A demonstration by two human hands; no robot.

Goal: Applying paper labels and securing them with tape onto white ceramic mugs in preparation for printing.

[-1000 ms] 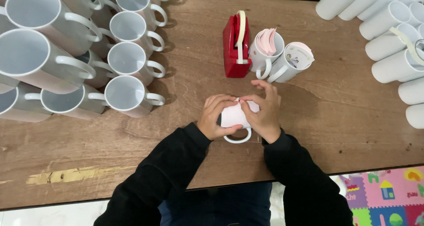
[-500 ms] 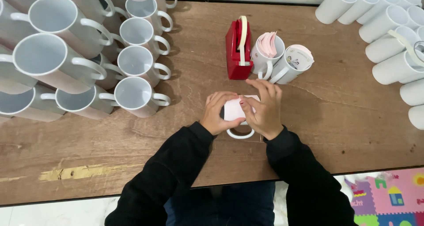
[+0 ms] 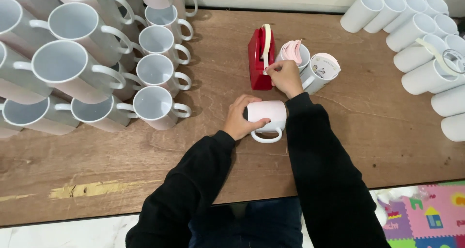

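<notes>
Even soft light, faint shadows, sharp focus, wide-angle edge stretch.

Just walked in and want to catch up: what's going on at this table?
A person in black sleeves sits at a wooden table. The left hand steadies a white mug lying on its side, handle toward the person. The right hand reaches to the red tape dispenser, fingers at the tape strip. Beside it stand two mugs holding paper slips. Stacked mugs on the left lie with handles showing; more white mugs lie piled at the right.
</notes>
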